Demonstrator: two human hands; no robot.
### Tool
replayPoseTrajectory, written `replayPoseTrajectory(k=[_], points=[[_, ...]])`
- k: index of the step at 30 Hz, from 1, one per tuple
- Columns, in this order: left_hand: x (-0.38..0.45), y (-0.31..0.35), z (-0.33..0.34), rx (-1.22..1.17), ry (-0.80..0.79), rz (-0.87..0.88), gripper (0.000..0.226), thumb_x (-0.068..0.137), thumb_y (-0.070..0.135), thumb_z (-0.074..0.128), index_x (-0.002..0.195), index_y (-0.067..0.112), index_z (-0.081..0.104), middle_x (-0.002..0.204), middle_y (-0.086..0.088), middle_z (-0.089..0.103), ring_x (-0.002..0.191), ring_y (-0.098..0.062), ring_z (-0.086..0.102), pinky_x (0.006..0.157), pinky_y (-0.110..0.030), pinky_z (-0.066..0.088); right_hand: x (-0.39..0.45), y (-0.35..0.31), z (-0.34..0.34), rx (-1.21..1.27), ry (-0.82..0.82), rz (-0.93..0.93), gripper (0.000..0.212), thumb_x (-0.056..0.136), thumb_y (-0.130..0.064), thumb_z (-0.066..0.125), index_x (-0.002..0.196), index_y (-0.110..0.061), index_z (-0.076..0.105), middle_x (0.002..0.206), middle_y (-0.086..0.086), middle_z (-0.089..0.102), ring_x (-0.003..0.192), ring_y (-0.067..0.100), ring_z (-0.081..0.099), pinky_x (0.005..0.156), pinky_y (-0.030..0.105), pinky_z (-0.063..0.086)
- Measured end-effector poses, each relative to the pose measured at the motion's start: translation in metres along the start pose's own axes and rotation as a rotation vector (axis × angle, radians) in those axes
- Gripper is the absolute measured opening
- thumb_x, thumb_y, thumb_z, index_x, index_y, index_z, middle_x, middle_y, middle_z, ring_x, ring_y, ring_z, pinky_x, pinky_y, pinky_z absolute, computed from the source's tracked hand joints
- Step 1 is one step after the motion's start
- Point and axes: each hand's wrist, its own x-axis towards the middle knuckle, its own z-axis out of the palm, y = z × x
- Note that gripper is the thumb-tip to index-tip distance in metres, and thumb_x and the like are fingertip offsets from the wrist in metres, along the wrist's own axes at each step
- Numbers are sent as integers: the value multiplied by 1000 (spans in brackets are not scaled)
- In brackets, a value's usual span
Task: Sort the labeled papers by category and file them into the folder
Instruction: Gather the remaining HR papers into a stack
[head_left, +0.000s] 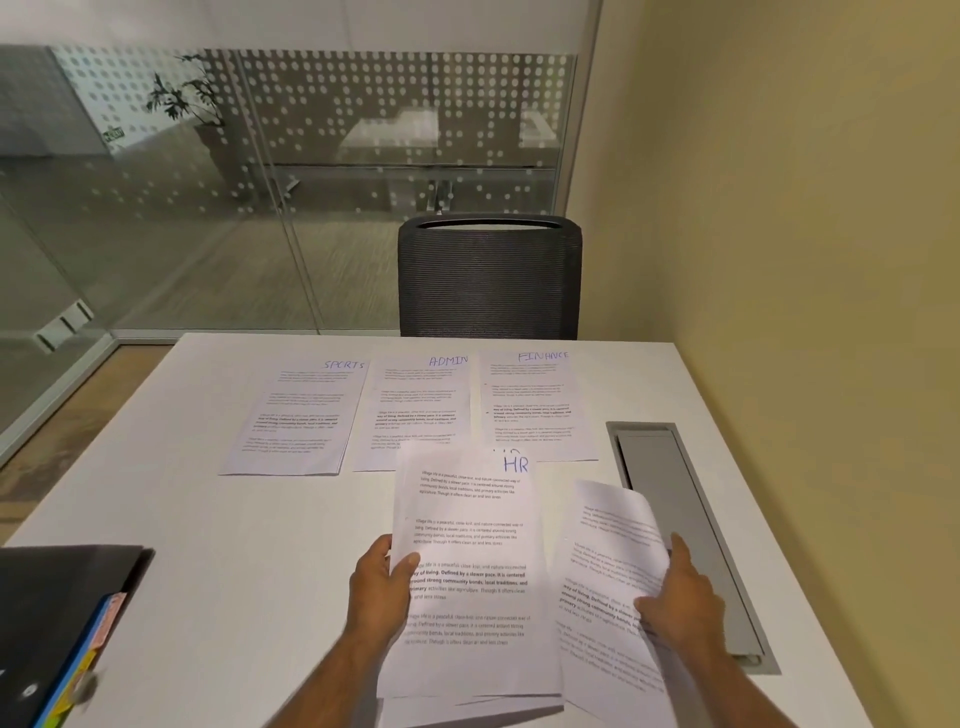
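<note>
Three sorted sheets lie side by side at the far part of the white table: SPORTS (298, 415), ADMIN (415, 410) and FINANCE (535, 405). My left hand (382, 587) grips the left edge of a stack of papers whose top sheet is labeled HR (470, 561), held above the table. My right hand (680, 592) pinches a single curled sheet (613, 561) pulled off to the right; its label is not visible. A black folder (57, 618) with coloured tabs lies at the near left corner.
A grey cable hatch (685, 519) is set into the table (234, 519) at the right, under the curled sheet's edge. A black mesh chair (488, 280) stands behind the far edge. A glass partition is on the left and a yellow wall close on the right.
</note>
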Motion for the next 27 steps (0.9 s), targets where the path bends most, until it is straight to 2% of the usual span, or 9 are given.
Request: replayPoseTrajectory(k=[3,5,7,10,12,18,23,24,27], points=[[0,1,-13,26,20,11,18,97,10,60,113,17,61,101,-4,73,78,-15,72,53,-13,52,-5,-10,-2,286,-5,62,98,77,2,68,156,-15,12,101,10,63,68,21,60,48,23,46],[1,1,-23,41,36,15,18,97,10,60,114,15,61,101,-5,73,80,-14,71,54,-11,50,-4,-15,-6,455,13,72,91,79,7,69,153,-20,25,101,7,64,70,21,63,44,25,50],[1,1,-33,64,48,22,18,97,9,59,114,14,61,101,-5,72,80,-12,69,54,-10,49,-2,-18,-10,620,13,66,73,79,6,74,139,-24,47,108,6,71,78,24,70,56,35,61],[-1,3,-46,94,74,35,15,97,8,58,111,14,61,99,-5,71,78,-9,66,53,-8,46,1,-28,-21,795,1,21,46,77,4,79,115,-18,65,105,8,75,86,25,74,77,50,62],[-1,2,-54,100,89,32,14,98,7,57,110,13,61,99,-6,70,77,-11,66,54,-11,46,1,-37,-33,915,-29,-10,40,76,9,78,109,-11,67,102,11,76,86,30,75,79,51,61],[-5,-2,-68,84,97,30,17,97,7,57,112,13,63,100,-6,70,83,-20,66,64,-22,48,-8,-70,-56,1205,-232,-113,44,74,17,72,115,1,63,104,20,74,88,39,73,70,46,62],[-14,-2,-54,-73,-38,-26,18,96,7,61,109,17,66,104,-6,75,89,-21,73,82,-38,59,-28,-98,-33,1159,-350,-117,65,53,-5,90,112,6,65,104,23,74,91,39,73,75,47,62],[-19,0,-50,-117,-62,-41,18,96,5,61,108,17,66,104,-6,75,89,-22,74,84,-40,59,-32,-103,-25,1132,-348,-113,62,57,-3,90,112,8,65,104,23,74,92,39,73,77,46,61],[-34,9,-40,-231,-142,-60,16,98,7,58,110,12,66,105,-8,76,94,-26,74,88,-46,57,-44,-113,-1,1117,-348,-67,33,77,13,74,110,7,67,106,22,73,93,35,73,83,43,60]])
